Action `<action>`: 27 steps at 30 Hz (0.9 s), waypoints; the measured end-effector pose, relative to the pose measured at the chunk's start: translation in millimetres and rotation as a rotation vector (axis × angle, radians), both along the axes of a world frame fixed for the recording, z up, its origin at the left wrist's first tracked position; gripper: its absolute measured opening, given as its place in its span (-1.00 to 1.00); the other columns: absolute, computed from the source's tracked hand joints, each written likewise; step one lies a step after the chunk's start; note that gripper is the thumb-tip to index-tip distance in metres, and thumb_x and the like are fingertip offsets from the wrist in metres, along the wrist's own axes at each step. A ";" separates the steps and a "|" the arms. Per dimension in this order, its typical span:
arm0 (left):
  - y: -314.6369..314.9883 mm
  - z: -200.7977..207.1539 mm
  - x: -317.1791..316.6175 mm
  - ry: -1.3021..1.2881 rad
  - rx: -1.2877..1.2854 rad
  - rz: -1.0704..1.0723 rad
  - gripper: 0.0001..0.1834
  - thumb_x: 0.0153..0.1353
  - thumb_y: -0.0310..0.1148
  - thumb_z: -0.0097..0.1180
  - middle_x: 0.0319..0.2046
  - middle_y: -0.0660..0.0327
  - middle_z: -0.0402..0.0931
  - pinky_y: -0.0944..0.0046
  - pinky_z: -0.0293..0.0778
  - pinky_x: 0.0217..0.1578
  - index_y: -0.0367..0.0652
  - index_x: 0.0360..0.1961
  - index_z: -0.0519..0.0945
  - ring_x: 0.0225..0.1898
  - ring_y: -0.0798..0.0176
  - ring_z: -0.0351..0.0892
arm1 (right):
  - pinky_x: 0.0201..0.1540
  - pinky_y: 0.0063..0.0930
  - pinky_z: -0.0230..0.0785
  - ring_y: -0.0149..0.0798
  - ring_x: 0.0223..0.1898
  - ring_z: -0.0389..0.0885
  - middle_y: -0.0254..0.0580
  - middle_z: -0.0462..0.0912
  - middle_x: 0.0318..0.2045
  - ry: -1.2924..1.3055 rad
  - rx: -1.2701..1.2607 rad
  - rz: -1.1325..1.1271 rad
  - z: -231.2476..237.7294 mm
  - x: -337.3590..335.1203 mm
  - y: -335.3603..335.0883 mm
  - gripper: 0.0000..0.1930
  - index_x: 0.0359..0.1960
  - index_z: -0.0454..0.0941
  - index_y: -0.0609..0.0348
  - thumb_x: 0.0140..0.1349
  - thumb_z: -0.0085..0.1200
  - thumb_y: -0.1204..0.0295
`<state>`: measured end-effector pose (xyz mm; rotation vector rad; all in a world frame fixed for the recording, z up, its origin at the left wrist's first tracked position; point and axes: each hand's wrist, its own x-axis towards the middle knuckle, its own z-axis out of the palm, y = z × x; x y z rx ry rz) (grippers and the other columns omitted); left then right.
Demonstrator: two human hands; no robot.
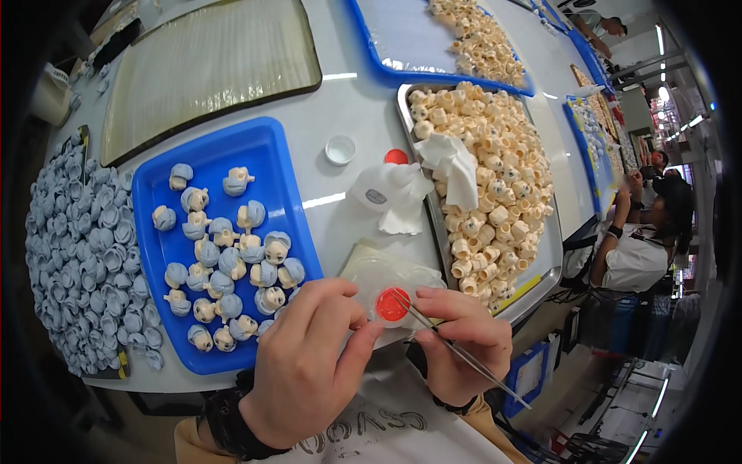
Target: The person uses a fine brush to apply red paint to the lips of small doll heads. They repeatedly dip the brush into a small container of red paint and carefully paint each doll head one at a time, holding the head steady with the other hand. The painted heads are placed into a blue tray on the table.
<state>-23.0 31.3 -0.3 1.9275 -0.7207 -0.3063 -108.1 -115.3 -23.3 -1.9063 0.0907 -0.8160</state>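
Observation:
My right hand [468, 344] is closed on a pair of metal tweezers [464, 354]. The tweezers' tips point into a small round clear container with a bright red face [392, 305]; whether the red is a lid or contents I cannot tell. At the container's left edge, my left hand [309, 367] curls its thumb and forefinger against it. Beneath it lies a crumpled translucent plastic bag [371, 267]. On the left, a blue tray [301, 224] bears several small doll heads with blue-grey hair [220, 282].
Loose blue-grey hair pieces [89, 240] are heaped at far left. A metal tray of peach doll heads [495, 193] stands right, with white tissue [452, 166] on it. A white bottle [379, 188], clear cup [340, 150] and red cap [396, 156] stand behind. People sit at right.

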 end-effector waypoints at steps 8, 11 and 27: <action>-1.3 -5.0 -0.8 0.038 0.016 0.058 -0.95 0.19 -0.56 0.02 -0.31 -0.03 0.58 0.25 0.45 -0.32 -0.34 -0.35 0.50 -0.38 0.06 0.57 | -0.18 -0.26 0.55 0.10 -0.21 0.67 0.12 0.66 -0.35 0.018 0.019 0.062 -2.0 -0.4 -7.1 -0.63 -0.34 0.40 0.26 -0.16 0.33 0.72; -5.3 -7.4 -1.4 -0.011 0.006 0.120 -0.93 0.15 -0.60 0.05 -0.32 -0.01 0.59 0.27 0.47 -0.32 -0.34 -0.33 0.53 -0.37 0.09 0.59 | -0.19 -0.28 0.55 0.09 -0.21 0.68 0.07 0.67 -0.36 0.057 -0.025 0.066 3.5 2.2 -7.3 -0.62 -0.34 0.41 0.24 -0.17 0.35 0.71; -5.5 -3.3 -0.8 0.007 0.010 0.120 -0.82 0.01 -0.70 0.03 -0.32 0.00 0.61 0.26 0.49 -0.28 -0.34 -0.32 0.56 -0.35 0.09 0.61 | -0.20 -0.24 0.57 0.11 -0.26 0.69 0.13 0.68 -0.39 0.018 -0.031 0.089 1.0 4.0 -10.0 -0.62 -0.32 0.43 0.28 -0.17 0.37 0.68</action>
